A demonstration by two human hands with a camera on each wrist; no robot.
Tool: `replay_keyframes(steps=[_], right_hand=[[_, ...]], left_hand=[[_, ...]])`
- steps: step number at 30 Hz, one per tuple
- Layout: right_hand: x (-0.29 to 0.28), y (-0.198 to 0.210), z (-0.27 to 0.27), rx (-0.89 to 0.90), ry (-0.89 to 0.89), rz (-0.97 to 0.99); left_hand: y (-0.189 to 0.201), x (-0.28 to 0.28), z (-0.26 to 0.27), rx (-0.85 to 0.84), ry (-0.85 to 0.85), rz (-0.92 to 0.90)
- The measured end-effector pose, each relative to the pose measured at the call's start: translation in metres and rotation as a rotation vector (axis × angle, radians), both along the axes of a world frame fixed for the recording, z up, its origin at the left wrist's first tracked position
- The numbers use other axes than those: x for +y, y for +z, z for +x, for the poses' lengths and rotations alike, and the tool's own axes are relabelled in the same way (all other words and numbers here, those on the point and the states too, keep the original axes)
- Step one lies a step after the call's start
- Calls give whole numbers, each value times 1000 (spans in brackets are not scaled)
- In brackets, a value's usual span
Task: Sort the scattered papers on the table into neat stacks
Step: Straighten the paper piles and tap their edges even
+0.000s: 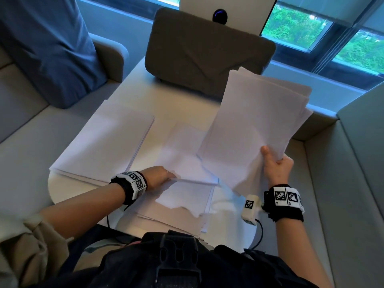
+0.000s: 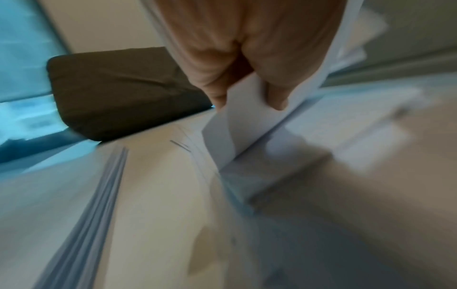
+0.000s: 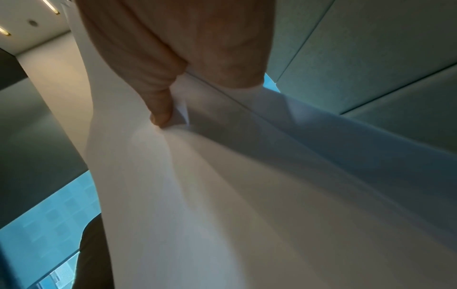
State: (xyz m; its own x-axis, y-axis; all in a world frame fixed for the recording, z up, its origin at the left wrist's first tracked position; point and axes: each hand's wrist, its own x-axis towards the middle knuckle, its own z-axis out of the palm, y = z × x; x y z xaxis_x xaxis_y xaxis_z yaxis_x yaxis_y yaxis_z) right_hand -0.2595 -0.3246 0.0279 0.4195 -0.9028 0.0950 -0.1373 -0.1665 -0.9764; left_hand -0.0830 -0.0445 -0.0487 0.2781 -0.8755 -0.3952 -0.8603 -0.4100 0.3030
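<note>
My right hand (image 1: 275, 165) grips a thick bundle of white sheets (image 1: 255, 123) by its near edge and holds it raised and tilted over the table's right side; in the right wrist view the thumb (image 3: 160, 115) presses into the bundle (image 3: 222, 185). My left hand (image 1: 160, 176) pinches the near edge of a loose sheet (image 1: 182, 154) in the middle of the table; in the left wrist view its fingers (image 2: 277, 93) pinch that sheet (image 2: 237, 133). A flat stack of papers (image 1: 108, 140) lies at the left. More sheets (image 1: 182, 206) lie by the near edge.
The white table (image 1: 187, 100) has a dark grey cushion (image 1: 207, 55) at its far end and a blue cushion (image 1: 47, 44) on the bench at the left. Beige benches flank both sides. Windows run along the back right.
</note>
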Motion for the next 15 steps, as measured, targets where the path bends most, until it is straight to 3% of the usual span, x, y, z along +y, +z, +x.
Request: replay_keyframes(steps=[5,10,12,15], right_hand=[[-11,1,1,-50,-71,6],[-16,8,-1,-55,-52,9],[-14,13,-2,-18,27,1],[-4,23,-5,9,139,3]], left_hand=[[34,-4,36,-97,319,-202],[101,-7,81,-257,685,-521],[127,-10,90,-339,748,-662],[160,-18,93,-359,672,-807]])
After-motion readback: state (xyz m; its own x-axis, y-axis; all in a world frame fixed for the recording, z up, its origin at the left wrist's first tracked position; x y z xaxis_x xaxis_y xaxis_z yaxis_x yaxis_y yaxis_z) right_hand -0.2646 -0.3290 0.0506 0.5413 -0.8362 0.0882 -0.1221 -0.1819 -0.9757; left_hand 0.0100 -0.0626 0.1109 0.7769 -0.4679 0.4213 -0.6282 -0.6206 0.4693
